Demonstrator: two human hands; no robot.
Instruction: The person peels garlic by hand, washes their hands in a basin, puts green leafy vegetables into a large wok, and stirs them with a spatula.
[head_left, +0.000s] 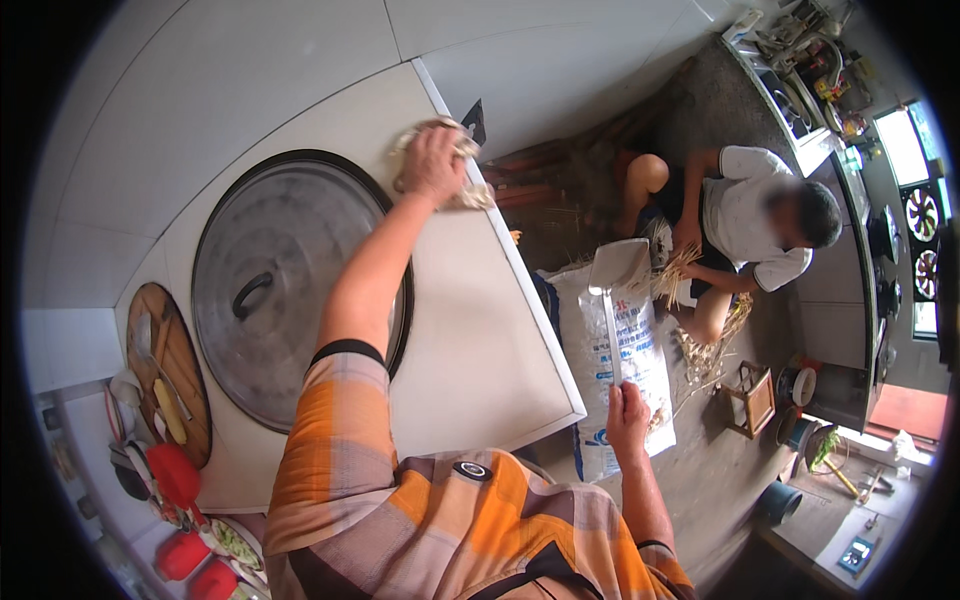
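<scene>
My left hand (433, 165) lies over a crumpled, stained cloth (474, 196) at the far edge of the pale stove top (480, 322), its fingers bunched on the fabric. Left of that forearm, a large round metal lid (300, 240) with a dark loop handle covers a wok set into the top. My right hand (628, 420) grips the handle of a long metal spatula (621, 262), whose broad blade points away from me. Beneath the spatula, on the floor beside the stove, is a white woven sack (611, 345) with printed writing.
Another person (757, 210) sits low beyond the sack, holding dry straw (677, 274). A small wooden stool (750, 399) stands on the floor at right. A round wooden board (169, 360) with utensils lies left of the lid, near a red ladle-shaped container (174, 474) and dishes (236, 541).
</scene>
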